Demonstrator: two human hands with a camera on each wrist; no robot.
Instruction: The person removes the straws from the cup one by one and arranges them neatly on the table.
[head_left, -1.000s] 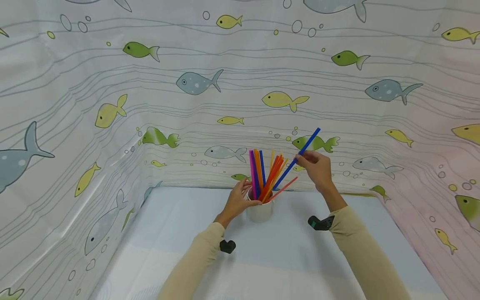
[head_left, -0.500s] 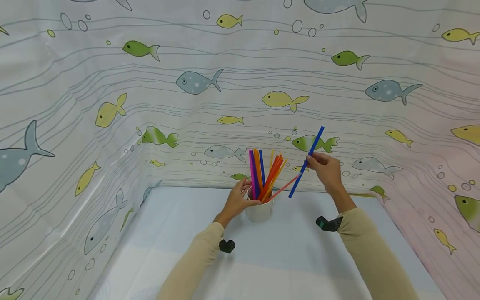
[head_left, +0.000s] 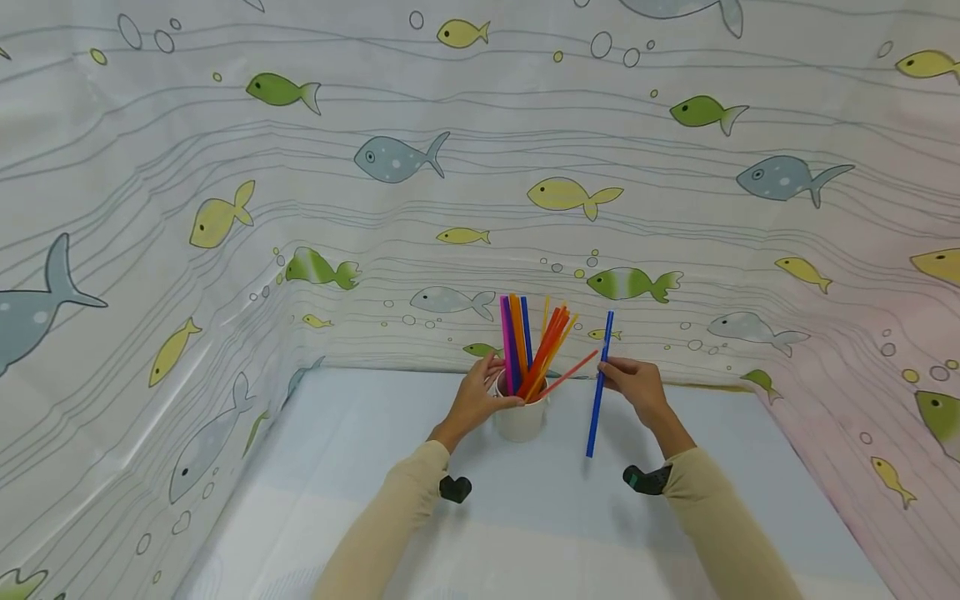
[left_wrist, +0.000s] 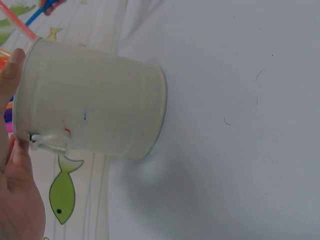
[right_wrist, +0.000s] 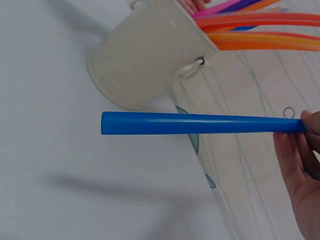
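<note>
A small cream-white metal bucket [head_left: 520, 423] stands upright on the table, with several straws leaning in it: magenta, purple, orange, blue and red. My left hand [head_left: 474, 400] grips its rim from the left, the thumb at the near side; some fingers are hidden behind the straws. To the right of the bucket, my right hand [head_left: 637, 390] pinches a thick blue straw [head_left: 595, 421] near its middle. This straw hangs nearly upright, and in the right wrist view the lower end of the blue straw [right_wrist: 150, 123] points at the table, apart from the bucket.
A thin light-red straw [head_left: 572, 372] sticks out over the bucket's right side, close to the held straw. Fish-patterned sheeting [head_left: 390, 225] walls off the back and sides. The pale table [head_left: 540, 550] stretches toward the body.
The right hand has drawn the blue straw out of the bucket, moved right, then lowered it and tipped it more upright. The left hand has kept its grip on the rim.
</note>
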